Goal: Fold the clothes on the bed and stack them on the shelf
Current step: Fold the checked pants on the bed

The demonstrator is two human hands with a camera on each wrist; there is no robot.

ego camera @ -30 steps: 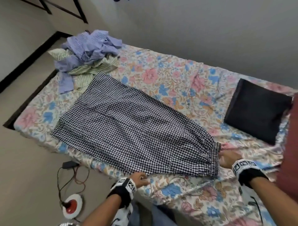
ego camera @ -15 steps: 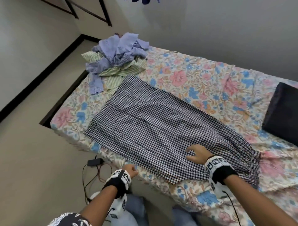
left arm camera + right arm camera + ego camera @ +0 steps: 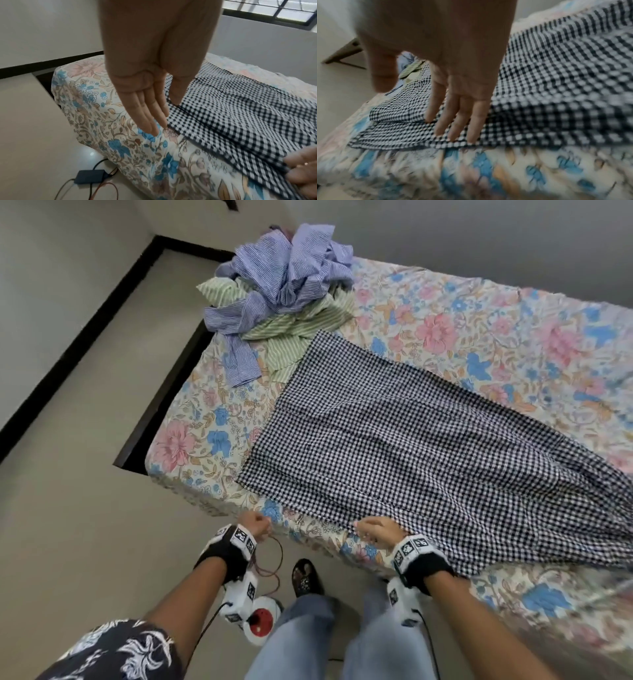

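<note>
Currently the checked garment [image 3: 421, 453] lies flat on the bed [image 3: 479, 337], long axis running right from my hands. Right hand [image 3: 376, 530] is nearer, fingers straight, pressing its near edge. Left hand [image 3: 255, 523] hangs just off the hem corner, fingers extended, holding nothing.

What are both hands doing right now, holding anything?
Left hand: open, fingers straight, holding nothing, over the bed edge.
Right hand: open, straight fingers pressing the checked garment.
</note>
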